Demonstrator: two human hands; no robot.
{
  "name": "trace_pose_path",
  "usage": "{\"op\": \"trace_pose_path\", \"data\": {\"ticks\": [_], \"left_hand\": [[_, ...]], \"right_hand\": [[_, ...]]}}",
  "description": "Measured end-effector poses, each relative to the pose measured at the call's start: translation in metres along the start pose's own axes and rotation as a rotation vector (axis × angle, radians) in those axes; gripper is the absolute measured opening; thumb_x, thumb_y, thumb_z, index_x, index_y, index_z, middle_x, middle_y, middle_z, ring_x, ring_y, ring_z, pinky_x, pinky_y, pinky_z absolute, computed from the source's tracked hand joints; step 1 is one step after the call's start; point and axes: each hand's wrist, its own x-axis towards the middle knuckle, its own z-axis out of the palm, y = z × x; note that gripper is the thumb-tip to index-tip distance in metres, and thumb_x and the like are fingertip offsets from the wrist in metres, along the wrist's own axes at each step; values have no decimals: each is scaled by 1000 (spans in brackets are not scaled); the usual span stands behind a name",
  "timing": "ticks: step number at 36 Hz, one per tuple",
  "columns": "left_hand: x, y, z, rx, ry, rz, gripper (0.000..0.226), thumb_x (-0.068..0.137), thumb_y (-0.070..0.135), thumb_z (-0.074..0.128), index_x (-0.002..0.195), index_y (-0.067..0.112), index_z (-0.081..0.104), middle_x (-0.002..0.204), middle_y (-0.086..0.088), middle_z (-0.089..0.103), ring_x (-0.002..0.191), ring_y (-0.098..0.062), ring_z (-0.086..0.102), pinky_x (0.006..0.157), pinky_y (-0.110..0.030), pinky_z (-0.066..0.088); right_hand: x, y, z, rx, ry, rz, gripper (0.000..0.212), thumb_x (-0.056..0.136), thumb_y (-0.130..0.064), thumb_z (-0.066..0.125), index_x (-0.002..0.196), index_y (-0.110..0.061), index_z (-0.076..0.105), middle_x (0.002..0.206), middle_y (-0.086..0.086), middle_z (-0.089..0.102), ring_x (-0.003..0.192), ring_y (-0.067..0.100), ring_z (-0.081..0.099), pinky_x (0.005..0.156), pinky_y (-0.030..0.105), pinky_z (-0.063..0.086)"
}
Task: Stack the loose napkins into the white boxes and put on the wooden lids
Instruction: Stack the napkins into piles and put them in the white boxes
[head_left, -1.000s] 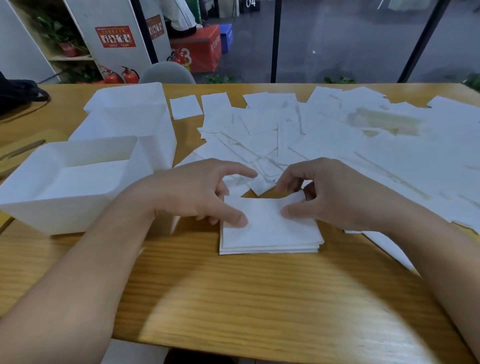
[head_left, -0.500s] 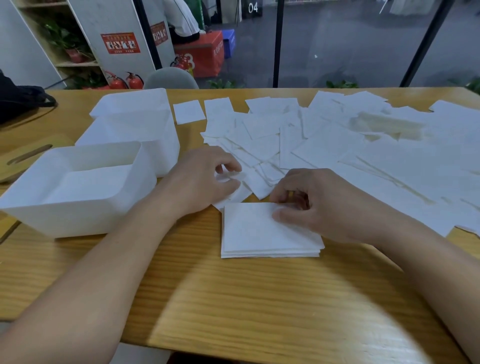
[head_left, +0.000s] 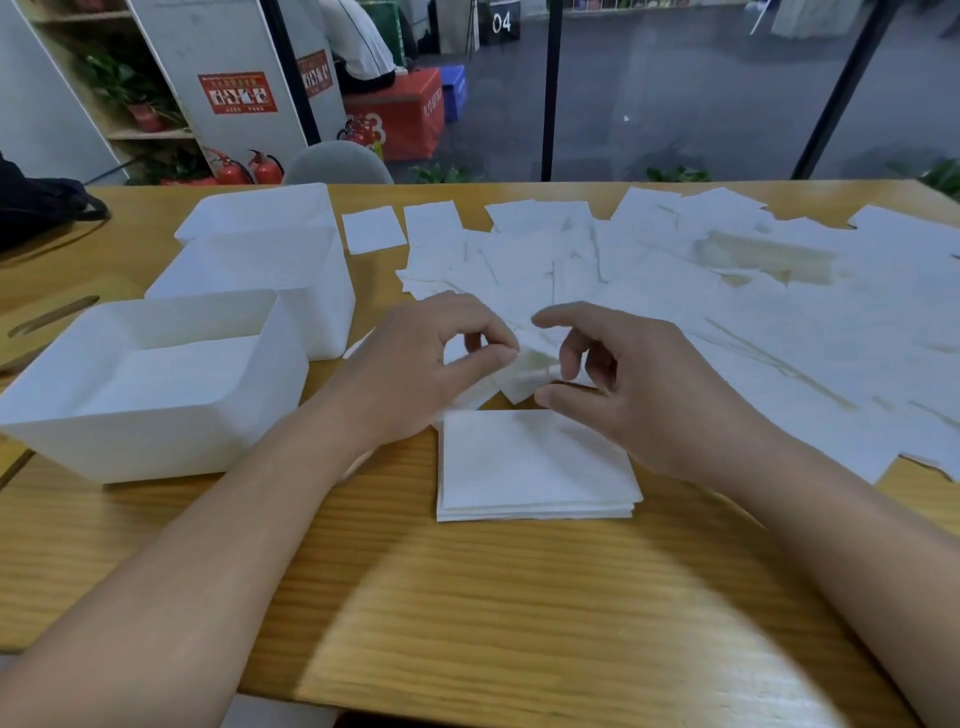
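On the table (head_left: 467, 597) a small stack (head_left: 535, 467) is built, nothing boxed or lidded, most napkins (head_left: 675, 291) still scattered, while one is pinched by the left hand (head_left: 436, 364), the right hand's (head_left: 639, 395) grip loosely curled, seemingly empty.

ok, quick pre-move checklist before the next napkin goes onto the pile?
1. Squared stack lies flat on the table, edges roughly aligned: ok.
2. Left hand pinches a loose napkin at the near edge of the spread: looks so, but the grip is partly hidden: cannot tell.
3. Right hand is off the stack, fingers curled above the same napkin, holding nothing visible: cannot tell.
4. Only one sheet is being lifted: cannot tell, the sheets overlap.
5. Nearest white box is open, beside the left forearm: ok.
6. Wooden lid lies at the left, behind that box, out of the way: ok.
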Motion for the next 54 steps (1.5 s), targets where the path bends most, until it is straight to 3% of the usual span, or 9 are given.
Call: {"op": "trace_pose_path", "data": {"ticks": [6,16,20,30,35,38,43,50,54], "left_hand": [[-3,11,6,-173,-68,54,9,98,32,81,107,30,81,104,13,77,104,-23,67,82,-37,51],[2,-5,-6,-33,109,-67,13,108,30,67,116,34,76,111,22,73,110,-3,65,82,-12,46],[2,-8,-9,-17,155,-42,11,107,26,68,108,29,79,102,19,75,100,-9,68,82,-23,53],[-3,0,-6,-71,117,2,12,105,26,73,115,27,80,105,18,76,101,-10,70,84,-28,55],[0,-1,-16,-228,157,-15,7,103,20,76,104,18,83,93,4,78,84,-15,70,70,-33,54],[-1,4,-25,-413,11,-122,7,103,14,75,105,12,82,72,-20,59,60,-21,46,55,-26,39],[-4,6,-30,-351,-384,-300,19,102,18,76,120,23,75,60,-3,50,57,-17,46,57,-21,41],[-5,4,-28,-181,-499,-278,24,102,24,76,120,38,69,65,-1,65,66,-20,60,79,-45,50],[-4,0,-28,-109,-457,-273,25,99,31,79,119,41,69,63,2,62,60,-15,54,68,-35,46]], "right_hand": [[0,1,5,-71,66,-62,7,94,-31,82,89,-31,77,73,-11,60,72,10,55,61,21,36],[5,7,-22,118,211,50,19,96,-27,80,79,-26,72,79,-8,69,70,9,61,65,30,54],[5,7,-21,89,159,61,9,95,-32,78,88,-28,74,94,-11,74,87,11,71,80,41,61],[3,-1,-15,56,231,-31,10,101,-21,75,96,-26,82,92,-19,76,88,8,66,69,9,42],[5,-5,-28,177,271,14,10,100,-24,77,92,-26,83,79,-4,74,71,18,66,62,29,52],[5,-6,-38,216,198,86,12,100,-29,77,91,-26,83,76,4,75,70,30,70,69,44,59],[2,-3,-42,93,-176,236,13,98,-31,78,86,-27,80,59,3,68,49,13,59,50,28,43],[0,-1,-27,47,-245,202,14,96,-26,81,83,-24,76,66,7,66,48,8,51,48,19,39],[1,5,-21,-54,-224,167,16,93,-34,83,81,-30,74,69,-2,65,51,4,49,50,19,39]]}}
